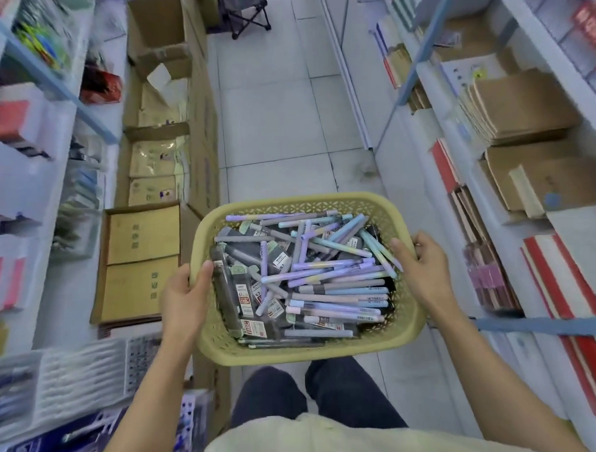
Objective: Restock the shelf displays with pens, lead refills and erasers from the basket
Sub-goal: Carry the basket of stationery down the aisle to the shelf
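Note:
A yellow-green perforated plastic basket [289, 204] is held in front of me above the aisle floor. My left hand [184, 297] grips its left rim, thumb over the edge. My right hand [423, 265] grips its right rim the same way. Inside lie several pastel purple and blue pens [328, 268], heaped mostly on the right, and dark packs of lead refills [244, 288] on the left. No erasers are plainly visible in the pile.
Shelves line both sides of a narrow tiled aisle [272, 118]. Open cardboard boxes [139, 261] of brown packets sit on the floor at the left. Brown notebooks [522, 106] fill the right shelves. Pen displays [75, 379] stand at lower left. A folding stool [245, 11] stands far ahead.

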Demonstrator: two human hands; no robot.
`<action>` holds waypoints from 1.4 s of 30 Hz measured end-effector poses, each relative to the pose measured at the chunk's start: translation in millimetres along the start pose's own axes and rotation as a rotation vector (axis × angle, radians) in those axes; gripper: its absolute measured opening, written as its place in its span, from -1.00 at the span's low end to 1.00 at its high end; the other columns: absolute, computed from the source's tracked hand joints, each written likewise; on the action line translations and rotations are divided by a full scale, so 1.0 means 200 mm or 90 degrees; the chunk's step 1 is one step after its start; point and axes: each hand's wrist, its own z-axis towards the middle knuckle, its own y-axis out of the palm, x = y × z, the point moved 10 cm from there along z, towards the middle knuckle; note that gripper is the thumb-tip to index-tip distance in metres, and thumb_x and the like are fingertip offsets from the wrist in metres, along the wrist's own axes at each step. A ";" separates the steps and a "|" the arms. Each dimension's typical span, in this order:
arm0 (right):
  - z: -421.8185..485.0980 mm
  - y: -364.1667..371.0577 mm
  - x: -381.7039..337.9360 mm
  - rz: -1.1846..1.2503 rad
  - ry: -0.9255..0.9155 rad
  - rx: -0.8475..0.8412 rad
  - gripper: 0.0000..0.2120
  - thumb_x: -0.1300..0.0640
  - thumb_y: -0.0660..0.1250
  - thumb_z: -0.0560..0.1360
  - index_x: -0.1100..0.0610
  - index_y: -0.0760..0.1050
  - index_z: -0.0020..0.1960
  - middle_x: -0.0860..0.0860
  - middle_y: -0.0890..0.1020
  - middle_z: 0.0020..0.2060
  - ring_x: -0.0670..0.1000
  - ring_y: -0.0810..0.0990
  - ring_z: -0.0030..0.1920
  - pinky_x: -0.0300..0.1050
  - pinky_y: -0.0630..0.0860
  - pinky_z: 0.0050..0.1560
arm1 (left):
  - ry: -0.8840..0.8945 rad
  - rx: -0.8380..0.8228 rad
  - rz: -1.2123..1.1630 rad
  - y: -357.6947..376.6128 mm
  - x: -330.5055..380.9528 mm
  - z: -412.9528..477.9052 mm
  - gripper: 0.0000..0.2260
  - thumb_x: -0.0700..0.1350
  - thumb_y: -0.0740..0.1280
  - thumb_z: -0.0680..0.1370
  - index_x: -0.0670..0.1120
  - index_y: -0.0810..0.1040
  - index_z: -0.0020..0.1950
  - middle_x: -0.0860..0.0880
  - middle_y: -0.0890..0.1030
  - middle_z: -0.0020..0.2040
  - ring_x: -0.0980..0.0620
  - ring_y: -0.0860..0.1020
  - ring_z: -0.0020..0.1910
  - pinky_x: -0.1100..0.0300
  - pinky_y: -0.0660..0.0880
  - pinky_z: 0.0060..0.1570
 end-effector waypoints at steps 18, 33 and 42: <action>1.91 0.43 -0.94 0.015 -0.012 0.047 -0.69 -0.01 0.34 0.55 0.23 0.42 -0.17 0.12 0.49 -0.35 0.00 0.42 -0.34 -0.08 0.36 -0.29 | 0.078 -0.025 -0.016 0.31 1.19 1.97 -0.65 0.08 0.26 0.61 -0.10 0.39 -0.29 0.00 0.36 -0.44 0.02 0.31 -0.44 0.15 0.25 -0.38; 3.73 0.86 -1.73 -0.013 -0.035 -0.009 -0.63 0.00 0.32 0.56 0.28 0.33 -0.18 0.25 0.35 -0.33 0.04 0.32 -0.31 -0.06 0.27 -0.24 | 0.049 0.022 -0.049 0.61 2.06 3.55 -0.63 0.07 0.25 0.61 -0.24 0.45 -0.15 -0.07 0.42 -0.37 0.01 0.37 -0.40 0.11 0.29 -0.36; 4.68 1.22 -2.14 -0.014 -0.027 0.021 -0.65 -0.01 0.32 0.56 0.31 0.46 -0.06 0.34 0.56 -0.15 0.32 0.53 -0.13 0.05 0.42 -0.19 | 0.067 0.015 -0.003 0.70 2.58 4.62 -0.65 0.08 0.25 0.61 -0.10 0.36 -0.27 -0.02 0.37 -0.39 0.03 0.33 -0.41 0.11 0.25 -0.39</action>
